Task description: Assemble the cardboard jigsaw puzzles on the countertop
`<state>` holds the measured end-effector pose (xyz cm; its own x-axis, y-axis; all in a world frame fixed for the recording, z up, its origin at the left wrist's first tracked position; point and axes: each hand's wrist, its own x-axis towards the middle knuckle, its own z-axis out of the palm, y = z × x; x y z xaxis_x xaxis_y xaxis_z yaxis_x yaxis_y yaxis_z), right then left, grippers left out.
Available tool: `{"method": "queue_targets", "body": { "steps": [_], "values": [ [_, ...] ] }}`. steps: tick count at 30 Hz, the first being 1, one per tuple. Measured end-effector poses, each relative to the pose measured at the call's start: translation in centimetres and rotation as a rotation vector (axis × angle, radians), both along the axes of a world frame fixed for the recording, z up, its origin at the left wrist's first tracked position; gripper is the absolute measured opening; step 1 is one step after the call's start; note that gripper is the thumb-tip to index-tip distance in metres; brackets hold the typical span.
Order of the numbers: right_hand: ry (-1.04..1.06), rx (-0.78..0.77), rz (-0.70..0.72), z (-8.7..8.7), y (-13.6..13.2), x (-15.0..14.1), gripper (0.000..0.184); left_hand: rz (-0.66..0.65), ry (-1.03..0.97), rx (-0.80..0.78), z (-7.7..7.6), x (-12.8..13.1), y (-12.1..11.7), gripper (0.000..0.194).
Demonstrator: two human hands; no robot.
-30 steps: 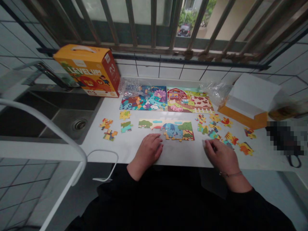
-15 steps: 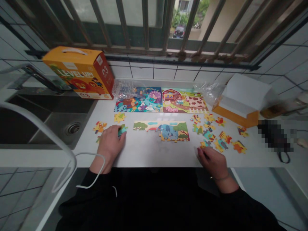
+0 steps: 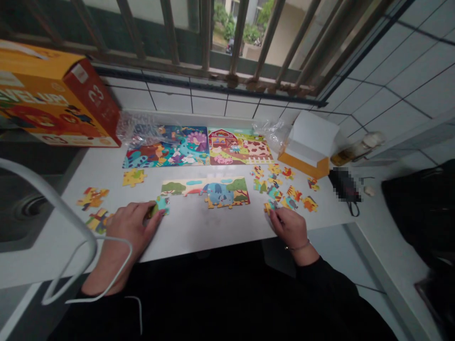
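Observation:
My left hand is closed on a green and teal puzzle piece, held between thumb and fingers just left of the partly joined puzzle. That puzzle shows a blue elephant and trees; a gap lies along its lower left. At the near edge of the loose pieces on the right, my right hand has thumb and fingertips pinched at a puzzle piece, partly covered by the fingers. More loose pieces lie beyond it. Near my left hand are a yellow piece and orange pieces.
Two finished picture puzzles lie at the back, with crumpled clear plastic beside them. An orange box stands at left by the sink. An open carton stands at right. A white cable crosses my left wrist.
The view has turned to the right. My left hand has brought its piece nearer the joined puzzle's left end. My right fingertips have come onto a loose piece.

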<state>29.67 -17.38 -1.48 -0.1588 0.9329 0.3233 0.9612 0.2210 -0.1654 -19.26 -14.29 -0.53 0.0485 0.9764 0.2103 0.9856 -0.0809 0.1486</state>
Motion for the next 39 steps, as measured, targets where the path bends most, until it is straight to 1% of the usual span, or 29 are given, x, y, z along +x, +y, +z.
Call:
{"method": "queue_targets", "body": {
  "steps": [2, 4, 6, 8, 10, 12, 15, 17, 19, 22, 25, 29, 32, 34, 36, 39],
  "values": [
    [-0.017, 0.034, -0.136, 0.6, 0.5, 1.9, 0.047, -0.040, 0.006, 0.007, -0.6, -0.4, -0.2, 0.050],
    [-0.018, 0.053, -0.313, 1.2, 1.0, 4.4, 0.044, -0.053, 0.015, 0.015, -1.1, -0.8, -0.5, 0.049],
    [0.000, 0.027, -0.483, 1.9, 1.5, 7.2, 0.039, -0.054, 0.015, 0.035, -1.2, -1.0, -0.9, 0.043],
    [0.001, -0.029, -0.581, 2.3, 1.8, 10.0, 0.038, -0.058, 0.004, 0.063, -1.0, -1.1, -1.2, 0.038],
    [-0.022, -0.065, -0.622, 2.4, 1.7, 12.5, 0.040, -0.068, -0.013, 0.085, -0.8, -1.0, -1.4, 0.036],
    [-0.050, -0.092, -0.628, 2.3, 1.4, 14.5, 0.044, -0.086, -0.050, 0.097, -0.6, -0.9, -1.5, 0.036],
    [-0.048, -0.158, -0.545, 1.9, 1.1, 16.0, 0.049, -0.124, -0.143, 0.102, -0.8, -1.0, -1.2, 0.034],
    [-0.012, -0.217, -0.465, 1.6, 1.0, 16.2, 0.053, -0.159, -0.189, 0.086, -1.1, -1.1, -1.1, 0.031],
    [0.034, -0.254, -0.425, 1.4, 1.0, 16.1, 0.054, -0.198, -0.206, 0.065, -1.3, -1.3, -1.2, 0.028],
    [0.088, -0.254, -0.439, 1.1, 1.0, 15.8, 0.053, -0.272, -0.207, 0.032, -1.5, -1.6, -1.4, 0.027],
    [0.091, -0.265, -0.473, 1.2, 1.1, 15.7, 0.055, -0.343, -0.189, -0.017, -1.6, -1.9, -1.8, 0.032],
    [0.067, -0.301, -0.477, 1.6, 1.4, 15.6, 0.052, -0.346, -0.177, -0.033, -1.6, -1.9, -2.5, 0.035],
    [0.017, -0.318, -0.462, 1.9, 1.6, 15.2, 0.047, -0.369, -0.216, 0.017, -1.4, -1.3, -2.9, 0.033],
    [-0.019, -0.271, -0.448, 2.1, 1.6, 14.6, 0.044, -0.392, -0.249, 0.043, -1.2, -0.8, -3.0, 0.034],
    [-0.023, -0.175, -0.447, 2.5, 1.6, 13.6, 0.039, -0.394, -0.271, 0.036, -1.0, -0.4, -3.1, 0.038],
    [0.024, -0.020, -0.436, 3.2, 1.5, 11.0, 0.036, -0.331, -0.264, 0.034, -1.0, 0.0, -3.0, 0.050]
  ]
}}
